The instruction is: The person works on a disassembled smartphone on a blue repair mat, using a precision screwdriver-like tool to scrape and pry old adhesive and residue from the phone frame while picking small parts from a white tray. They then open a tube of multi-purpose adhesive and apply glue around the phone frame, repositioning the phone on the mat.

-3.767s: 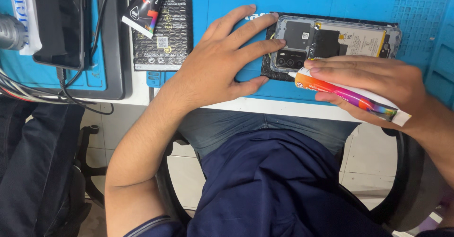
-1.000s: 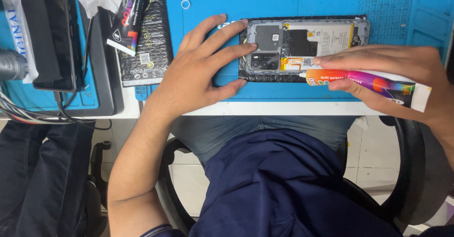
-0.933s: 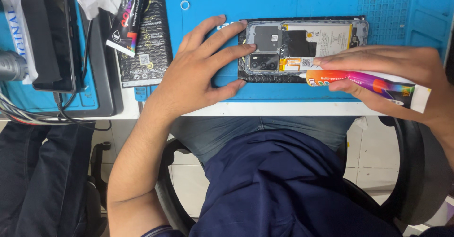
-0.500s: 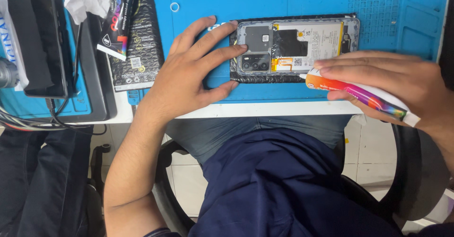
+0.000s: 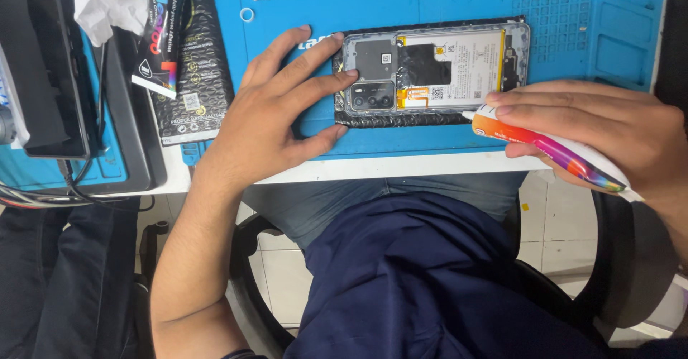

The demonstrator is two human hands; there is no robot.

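here, an opened phone (image 5: pixel 433 69) with its back cover off is laid flat on the blue work mat (image 5: pixel 573 15), near the table's front edge. the phone's camera end is steadied by the left hand (image 5: pixel 276 115), whose fingers (image 5: pixel 315 69) are spread apart, with two tips pressed on the frame. a colourful glue tube (image 5: pixel 548 147) is clamped between the closed fingers of the right hand (image 5: pixel 609 130), and its nozzle is brought to the phone's lower edge. a black glue box (image 5: pixel 161 33) is seen resting on a black padded pouch (image 5: pixel 197 65) to the left
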